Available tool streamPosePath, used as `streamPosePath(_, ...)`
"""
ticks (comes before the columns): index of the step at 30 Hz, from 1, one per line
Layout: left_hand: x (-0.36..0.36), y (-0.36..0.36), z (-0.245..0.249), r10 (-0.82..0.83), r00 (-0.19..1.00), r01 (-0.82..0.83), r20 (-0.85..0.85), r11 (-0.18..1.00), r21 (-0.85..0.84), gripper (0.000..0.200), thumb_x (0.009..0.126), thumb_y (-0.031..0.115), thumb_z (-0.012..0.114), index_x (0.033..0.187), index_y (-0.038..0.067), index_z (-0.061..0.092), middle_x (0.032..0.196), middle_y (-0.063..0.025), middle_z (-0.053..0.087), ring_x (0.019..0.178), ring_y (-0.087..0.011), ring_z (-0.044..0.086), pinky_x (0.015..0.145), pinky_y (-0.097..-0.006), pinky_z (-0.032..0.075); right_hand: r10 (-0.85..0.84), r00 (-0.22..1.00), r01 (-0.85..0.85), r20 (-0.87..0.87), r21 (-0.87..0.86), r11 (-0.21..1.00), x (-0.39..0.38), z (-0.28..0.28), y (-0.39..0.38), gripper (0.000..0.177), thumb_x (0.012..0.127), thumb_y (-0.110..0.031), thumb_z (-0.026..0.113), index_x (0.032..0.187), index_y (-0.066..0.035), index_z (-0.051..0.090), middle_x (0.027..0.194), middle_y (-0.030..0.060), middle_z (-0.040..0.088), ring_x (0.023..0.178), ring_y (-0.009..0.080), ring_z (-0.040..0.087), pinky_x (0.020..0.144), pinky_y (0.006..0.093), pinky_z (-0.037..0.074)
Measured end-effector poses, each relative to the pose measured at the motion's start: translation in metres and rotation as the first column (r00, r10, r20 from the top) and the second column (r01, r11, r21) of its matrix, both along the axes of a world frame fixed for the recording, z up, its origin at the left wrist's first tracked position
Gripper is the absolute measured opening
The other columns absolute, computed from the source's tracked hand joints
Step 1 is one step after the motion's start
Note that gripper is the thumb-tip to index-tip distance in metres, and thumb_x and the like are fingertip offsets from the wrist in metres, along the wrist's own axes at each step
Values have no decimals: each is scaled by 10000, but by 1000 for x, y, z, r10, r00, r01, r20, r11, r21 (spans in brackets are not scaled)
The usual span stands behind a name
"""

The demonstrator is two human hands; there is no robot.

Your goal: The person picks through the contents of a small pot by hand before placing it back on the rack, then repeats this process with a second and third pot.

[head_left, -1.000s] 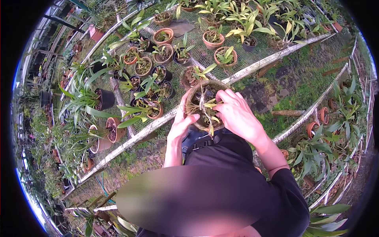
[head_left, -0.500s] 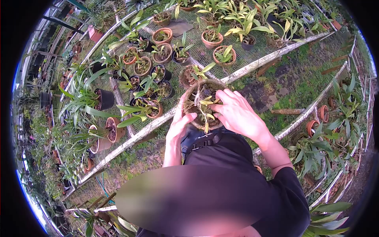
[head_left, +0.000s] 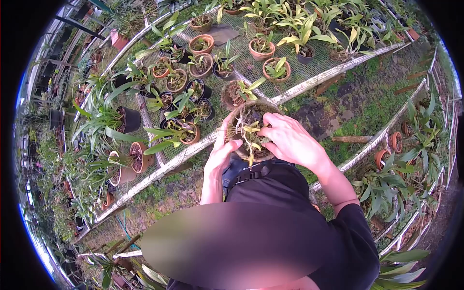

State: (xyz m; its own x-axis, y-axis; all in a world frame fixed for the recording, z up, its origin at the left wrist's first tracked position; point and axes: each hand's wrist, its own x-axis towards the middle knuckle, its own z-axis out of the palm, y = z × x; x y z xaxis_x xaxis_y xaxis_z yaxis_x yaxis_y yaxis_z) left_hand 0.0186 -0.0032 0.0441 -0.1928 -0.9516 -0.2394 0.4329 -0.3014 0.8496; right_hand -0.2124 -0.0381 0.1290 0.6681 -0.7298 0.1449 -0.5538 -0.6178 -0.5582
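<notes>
In the head view, a round, weathered plant pot (head_left: pixel 261 103) is held up in front of my waist. Inside it grows a small plant (head_left: pixel 251 129) with thin pale roots or stems and a few yellow-green leaves. My left hand (head_left: pixel 222 154) grips the pot's left side, its thumb hooked over the rim. From the right, my right hand (head_left: pixel 294 144) reaches over the rim with curled fingers pressed together at the potting material beside the plant. What those fingertips pinch is too small to make out.
A mesh bench with a white frame (head_left: pixel 319 75) lies ahead, bearing several potted plants. A clay pot (head_left: pixel 232 94) stands on its edge just beyond my held pot. To the left are a black pot (head_left: pixel 129 120) and a tipped clay pot (head_left: pixel 140 157). Another bench (head_left: pixel 360 150) runs along the right.
My right fingers have shifted slightly within the pot, and the plant's leaves have moved a little. My left hand keeps its hold. The whole view has shifted slightly.
</notes>
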Motion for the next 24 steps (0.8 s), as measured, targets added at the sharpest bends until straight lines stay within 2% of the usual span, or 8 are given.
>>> streamPosePath(4, 3, -2, 12, -24, 999, 22, -47, 998, -55, 904, 776, 87, 660, 1581, 43, 250, 1562, -136, 367, 1445, -247, 357, 1209, -389, 252, 29, 999, -36, 44, 167, 985, 0, 11, -3, 159, 863, -103, 686, 942, 33, 707, 931, 177, 581, 917, 367, 627, 823, 454, 497)
streamPosePath(7, 4, -6, 19, -80, 997, 81, 13, 990, -116, 907, 770, 78, 665, 1579, 49, 255, 1562, -144, 365, 1446, -256, 353, 1215, -392, 243, 36, 999, -40, 25, 176, 984, -1, 16, -8, 195, 896, -161, 672, 925, 26, 720, 865, 182, 626, 855, 381, 651, 786, 466, 507)
streamPosePath(10, 5, -10, 19, -125, 992, 128, 32, 982, -140, 913, 762, 72, 668, 1578, 54, 259, 1558, -143, 369, 1443, -255, 355, 1211, -387, 245, 82, 995, -92, 53, 240, 966, -3, 19, -16, 237, 878, -200, 693, 893, 36, 698, 793, 163, 615, 755, 391, 633, 680, 472, 488)
streamPosePath(17, 6, -11, 12, -153, 987, 158, 42, 976, -149, 917, 751, 66, 668, 1577, 61, 269, 1543, -129, 388, 1427, -247, 370, 1191, -376, 262, 122, 992, -118, -24, 110, 987, -6, 17, -21, 147, 805, -143, 707, 855, -5, 702, 818, 127, 633, 779, 354, 646, 684, 453, 485)
streamPosePath(20, 6, -10, 11, -140, 990, 142, 32, 983, -116, 917, 749, 65, 668, 1577, 65, 274, 1536, -125, 399, 1426, -244, 372, 1192, -380, 260, 100, 995, -101, -7, -63, 993, -2, 2, -16, 112, 781, -132, 715, 827, -32, 696, 831, 96, 597, 811, 321, 628, 702, 440, 475)
streamPosePath(21, 6, -10, 11, -132, 991, 135, 35, 985, -107, 918, 747, 62, 666, 1577, 66, 274, 1536, -125, 401, 1427, -243, 371, 1193, -379, 259, 88, 996, -89, -18, -84, 992, -1, -2, -13, 92, 773, -123, 708, 833, -54, 698, 854, 79, 540, 866, 290, 595, 733, 431, 460)
streamPosePath(24, 8, -11, 6, -113, 993, 114, 23, 991, -72, 918, 742, 53, 659, 1577, 68, 277, 1537, -126, 401, 1429, -242, 369, 1197, -377, 257, 56, 998, -47, 42, -199, 979, 2, -21, -9, 100, 784, -118, 673, 854, -50, 697, 889, 75, 521, 920, 269, 578, 770, 421, 446)
